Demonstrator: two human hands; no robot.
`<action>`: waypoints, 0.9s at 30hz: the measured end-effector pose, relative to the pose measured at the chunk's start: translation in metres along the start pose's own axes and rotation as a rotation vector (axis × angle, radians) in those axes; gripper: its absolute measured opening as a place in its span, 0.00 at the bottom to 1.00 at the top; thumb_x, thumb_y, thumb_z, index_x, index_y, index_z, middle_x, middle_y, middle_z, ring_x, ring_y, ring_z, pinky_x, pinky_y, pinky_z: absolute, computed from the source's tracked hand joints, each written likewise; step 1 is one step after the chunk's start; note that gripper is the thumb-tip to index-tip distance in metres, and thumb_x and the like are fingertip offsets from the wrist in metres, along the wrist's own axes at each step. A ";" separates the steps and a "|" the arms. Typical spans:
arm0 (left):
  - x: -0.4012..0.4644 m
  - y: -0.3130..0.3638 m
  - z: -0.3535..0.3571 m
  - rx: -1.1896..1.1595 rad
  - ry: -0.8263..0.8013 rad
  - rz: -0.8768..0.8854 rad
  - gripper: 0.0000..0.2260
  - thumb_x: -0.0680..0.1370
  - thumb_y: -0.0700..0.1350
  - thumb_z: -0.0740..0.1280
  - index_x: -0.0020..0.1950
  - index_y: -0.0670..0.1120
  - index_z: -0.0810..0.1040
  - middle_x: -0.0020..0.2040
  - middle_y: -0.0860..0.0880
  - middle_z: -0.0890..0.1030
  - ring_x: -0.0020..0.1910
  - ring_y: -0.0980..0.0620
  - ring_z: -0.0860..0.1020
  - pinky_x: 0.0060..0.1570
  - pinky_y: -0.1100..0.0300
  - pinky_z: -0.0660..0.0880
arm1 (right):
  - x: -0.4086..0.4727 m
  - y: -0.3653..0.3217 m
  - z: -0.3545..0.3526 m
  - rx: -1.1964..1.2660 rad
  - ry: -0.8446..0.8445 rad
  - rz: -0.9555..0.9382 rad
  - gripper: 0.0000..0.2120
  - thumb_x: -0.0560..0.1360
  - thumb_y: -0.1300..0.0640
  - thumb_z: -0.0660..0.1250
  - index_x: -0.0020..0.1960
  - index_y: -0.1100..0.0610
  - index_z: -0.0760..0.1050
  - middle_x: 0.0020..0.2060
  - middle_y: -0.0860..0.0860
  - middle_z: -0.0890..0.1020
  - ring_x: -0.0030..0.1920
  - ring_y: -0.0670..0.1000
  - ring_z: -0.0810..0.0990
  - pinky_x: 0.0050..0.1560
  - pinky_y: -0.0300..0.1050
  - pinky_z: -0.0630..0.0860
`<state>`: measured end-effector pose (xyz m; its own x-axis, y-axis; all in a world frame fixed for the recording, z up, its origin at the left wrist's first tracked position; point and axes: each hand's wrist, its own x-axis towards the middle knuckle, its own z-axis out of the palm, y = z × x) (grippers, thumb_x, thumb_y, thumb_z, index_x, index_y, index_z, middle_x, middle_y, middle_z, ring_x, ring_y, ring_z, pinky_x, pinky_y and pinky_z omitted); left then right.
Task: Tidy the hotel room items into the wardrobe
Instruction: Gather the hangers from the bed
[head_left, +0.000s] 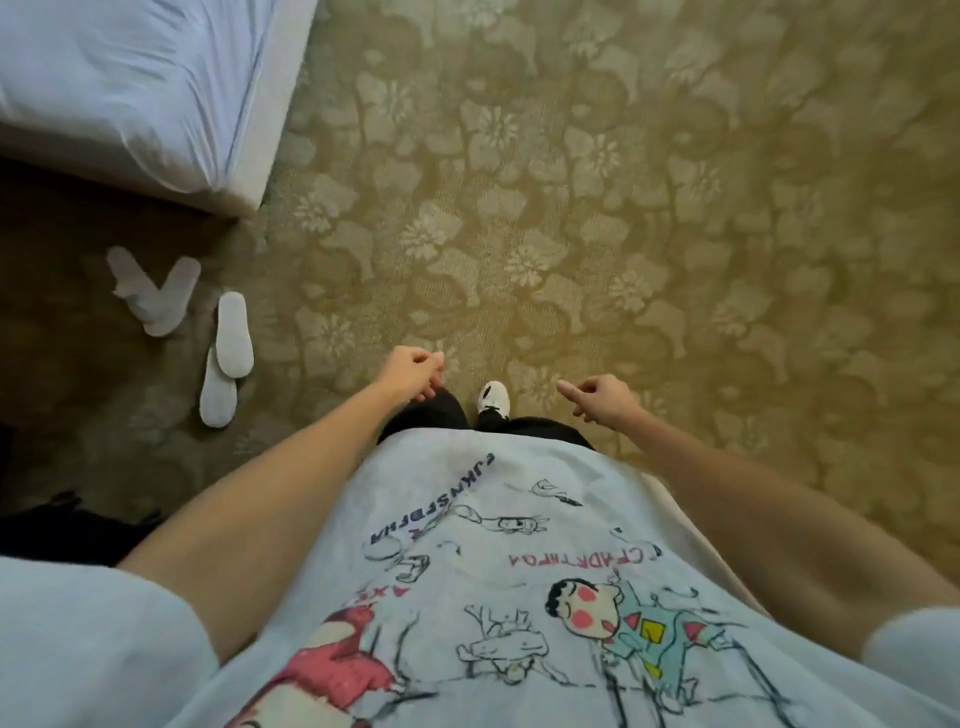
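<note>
Slippers (197, 332), four white ones, lie scattered on the carpet (675, 234) at our left by the bed (130, 93), while our left hand (410, 374) and right hand (597, 397) hang loosely curled, empty; next, seemingly, we stoop and gather them.

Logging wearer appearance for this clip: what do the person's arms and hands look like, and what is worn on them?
Both forearms are bare. The left hand and right hand wear no gloves; no rings or watch are visible. Short, loose white sleeves end above the elbows, part of a white T-shirt printed with cartoon figures and lettering.
</note>
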<state>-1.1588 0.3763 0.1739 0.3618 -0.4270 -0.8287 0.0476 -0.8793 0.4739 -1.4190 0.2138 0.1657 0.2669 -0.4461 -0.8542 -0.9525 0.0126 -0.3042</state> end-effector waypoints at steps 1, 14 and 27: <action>0.009 0.012 -0.005 0.011 0.011 0.005 0.12 0.84 0.46 0.61 0.51 0.40 0.80 0.38 0.46 0.81 0.29 0.52 0.76 0.27 0.64 0.73 | 0.009 -0.012 -0.009 0.011 -0.006 -0.016 0.24 0.78 0.37 0.65 0.50 0.59 0.83 0.41 0.53 0.86 0.40 0.50 0.84 0.46 0.47 0.82; 0.166 0.144 -0.132 -0.145 0.134 -0.221 0.10 0.83 0.43 0.63 0.45 0.40 0.78 0.36 0.45 0.79 0.28 0.51 0.75 0.22 0.67 0.71 | 0.181 -0.291 -0.183 -0.091 -0.132 -0.278 0.15 0.80 0.46 0.64 0.52 0.56 0.81 0.43 0.51 0.86 0.41 0.49 0.83 0.39 0.40 0.79; 0.351 0.463 -0.276 -0.204 0.052 -0.091 0.09 0.82 0.46 0.66 0.49 0.41 0.80 0.39 0.45 0.82 0.30 0.52 0.77 0.25 0.64 0.73 | 0.339 -0.433 -0.462 -0.052 0.072 -0.092 0.15 0.80 0.48 0.66 0.51 0.59 0.82 0.39 0.52 0.85 0.35 0.50 0.81 0.41 0.49 0.81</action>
<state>-0.7525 -0.1221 0.1849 0.3943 -0.3317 -0.8571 0.2677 -0.8507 0.4524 -0.9837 -0.3561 0.2026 0.3437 -0.5066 -0.7907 -0.9315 -0.0772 -0.3554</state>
